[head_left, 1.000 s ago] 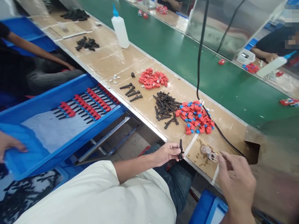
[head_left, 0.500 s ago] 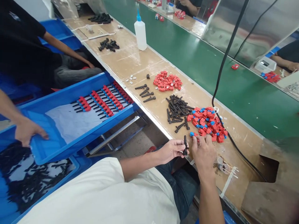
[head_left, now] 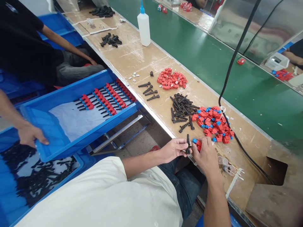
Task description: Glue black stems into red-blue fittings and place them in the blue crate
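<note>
My left hand (head_left: pixel 176 149) pinches a black plastic stick-like part (head_left: pixel 188 143), held upright over the bench's front edge. Close beside it, my right hand (head_left: pixel 206 155) grips a red and blue plastic piece (head_left: pixel 197 144) between thumb and fingers. The two parts are apart. Past my right hand lies a pile of red and blue pieces (head_left: pixel 216 123), next to a heap of black stick-like parts (head_left: pixel 182 107). Farther left on the bench are a pile of red pieces (head_left: pixel 172 78) and several separate black parts (head_left: pixel 151 92).
A co-worker's hand (head_left: pixel 30 134) holds the end of a blue tray (head_left: pixel 68 148) with rows of assembled pieces. A white bottle (head_left: pixel 144 30) stands by the green conveyor (head_left: pixel 189 53). A black cable (head_left: pixel 224 86) hangs across the bench. Small cups with sticks (head_left: pixel 228 169) sit at right.
My right hand has drawn the red and blue piece back from the pile, nearer the black part. My left hand keeps its hold. The view has shifted slightly.
</note>
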A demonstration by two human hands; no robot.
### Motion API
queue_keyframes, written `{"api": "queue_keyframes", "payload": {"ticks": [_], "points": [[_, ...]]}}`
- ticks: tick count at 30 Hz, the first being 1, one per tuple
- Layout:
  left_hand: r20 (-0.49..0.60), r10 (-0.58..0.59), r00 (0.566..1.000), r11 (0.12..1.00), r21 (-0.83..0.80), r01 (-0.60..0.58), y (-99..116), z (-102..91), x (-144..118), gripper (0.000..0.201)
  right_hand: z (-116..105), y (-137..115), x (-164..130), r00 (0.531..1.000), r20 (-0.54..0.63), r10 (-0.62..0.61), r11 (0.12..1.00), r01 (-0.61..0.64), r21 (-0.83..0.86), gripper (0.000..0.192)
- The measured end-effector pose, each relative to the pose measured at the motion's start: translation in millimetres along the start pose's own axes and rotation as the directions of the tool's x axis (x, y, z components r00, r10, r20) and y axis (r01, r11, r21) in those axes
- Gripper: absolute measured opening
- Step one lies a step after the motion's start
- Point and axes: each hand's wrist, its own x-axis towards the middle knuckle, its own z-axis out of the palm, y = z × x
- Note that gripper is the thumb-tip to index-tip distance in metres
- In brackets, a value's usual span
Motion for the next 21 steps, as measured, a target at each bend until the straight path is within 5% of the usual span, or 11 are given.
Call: {"api": "queue_keyframes", "payload": {"ticks": [2, 4, 6, 9, 12, 15, 21], "points": [[0.012, -0.023, 1.0, 1.0, -0.005, 0.023, -1, 4.2, 0, 0.044, -4, 3, -9, 0.992, -0.05, 0.117, 0.974, -0.105, 0.199, 0.027], [0.026, -0.053, 0.998, 0.999, -0.001, 0.053, -3, 9.1, 0, 0.046, -11, 3, -23, 0.959, -0.023, 0.282, 0.836, -0.234, 0.497, 0.035], [0.046, -0.088, 0.995, 0.996, 0.007, 0.088, -8, 14.3, 0, 0.048, -19, 0, -45, 0.902, 0.138, 0.408, 0.541, -0.361, 0.76, 0.045], [0.093, -0.17, 0.981, 0.985, 0.03, 0.168, -20, 21.2, 0, 0.051, -29, -11, -87, 0.805, 0.361, 0.471, 0.067, -0.441, 0.895, 0.05], [0.133, -0.272, 0.953, 0.962, 0.066, 0.265, -37, 26.6, -1, 0.05, -34, -26, -126, 0.728, 0.408, 0.55, -0.187, -0.369, 0.91, 0.047], [0.146, -0.377, 0.915, 0.924, 0.122, 0.361, -51, 31.6, -2, 0.049, -36, -36, -154, 0.674, 0.375, 0.636, -0.255, -0.275, 0.927, 0.048], [0.177, -0.488, 0.855, 0.851, 0.317, 0.42, -67, 42.2, -1, 0.048, -33, -41, -184, 0.639, 0.302, 0.707, -0.204, -0.224, 0.953, 0.052]]}}
